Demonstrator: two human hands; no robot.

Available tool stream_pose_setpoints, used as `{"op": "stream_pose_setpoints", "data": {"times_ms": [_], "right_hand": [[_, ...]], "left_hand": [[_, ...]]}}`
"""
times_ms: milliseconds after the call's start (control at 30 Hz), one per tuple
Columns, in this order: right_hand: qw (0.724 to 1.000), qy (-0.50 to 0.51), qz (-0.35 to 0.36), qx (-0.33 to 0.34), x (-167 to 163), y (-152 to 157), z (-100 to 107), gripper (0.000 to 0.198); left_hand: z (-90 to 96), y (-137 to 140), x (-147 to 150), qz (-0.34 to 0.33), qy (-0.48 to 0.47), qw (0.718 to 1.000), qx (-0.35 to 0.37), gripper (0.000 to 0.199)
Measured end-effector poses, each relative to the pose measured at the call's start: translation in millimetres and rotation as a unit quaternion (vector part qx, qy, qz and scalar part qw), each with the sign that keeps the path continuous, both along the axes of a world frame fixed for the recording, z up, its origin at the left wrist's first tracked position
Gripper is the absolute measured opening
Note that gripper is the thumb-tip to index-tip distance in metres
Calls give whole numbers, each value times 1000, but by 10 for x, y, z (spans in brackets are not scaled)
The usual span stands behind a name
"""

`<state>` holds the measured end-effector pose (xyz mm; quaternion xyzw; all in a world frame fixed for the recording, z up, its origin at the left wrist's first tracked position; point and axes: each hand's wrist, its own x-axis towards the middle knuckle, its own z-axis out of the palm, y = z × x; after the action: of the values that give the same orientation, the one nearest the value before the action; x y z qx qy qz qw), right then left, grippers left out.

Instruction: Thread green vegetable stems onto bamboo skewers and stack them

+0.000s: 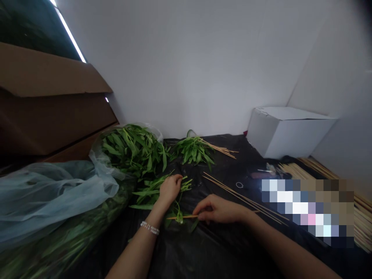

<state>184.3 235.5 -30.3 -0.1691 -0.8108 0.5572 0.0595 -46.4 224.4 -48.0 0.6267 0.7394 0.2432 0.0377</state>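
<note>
My left hand (170, 188), with a beaded bracelet on the wrist, is closed over a small pile of leafy green stems (147, 195). Cut stem ends stick out beyond its fingers. To the right and nearer to me, my right hand (213, 209) pinches a thin wooden skewer (188, 216) that points left. A folded bit of green stem and leaf (179, 217) sits around the skewer near its tip. Further back lies a bunch of filled skewers (219, 149), their leafy ends to the left. Several bare skewers (241, 195) lie beyond my right hand.
A clear plastic bag of greens (133, 149) stands at the back left, with a pale plastic bag (55, 197) before it. At the far left is a cardboard box (52, 116). A white box (290, 131) stands back right, near bundled sticks (360, 221). Black sheeting (180, 255) covers the surface.
</note>
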Motion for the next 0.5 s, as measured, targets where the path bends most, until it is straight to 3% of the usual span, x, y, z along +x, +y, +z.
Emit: {"op": "stream_pose_setpoints", "data": {"times_ms": [167,233,300,367,433,500], "right_hand": [[1000,1,5,-9,-8,2,-17,26],[1000,3,5,-13,-10,10,-25,26],[1000,5,2,-10,-10,23,-34,26],[1000,9,-1,-7,-8,38,-41,27],[1000,13,-8,-12,-5,52,-37,27],[999,19,-19,-30,2,63,-11,27]], "left_hand": [[50,-17,-32,16,9,1000,23,13],[160,-52,-43,41,5,994,102,15],[323,-112,-50,61,-23,968,244,17],[498,-183,-53,58,-75,923,374,14],[628,-237,-54,53,-134,889,435,12],[681,-249,-59,38,-201,870,449,11]]}}
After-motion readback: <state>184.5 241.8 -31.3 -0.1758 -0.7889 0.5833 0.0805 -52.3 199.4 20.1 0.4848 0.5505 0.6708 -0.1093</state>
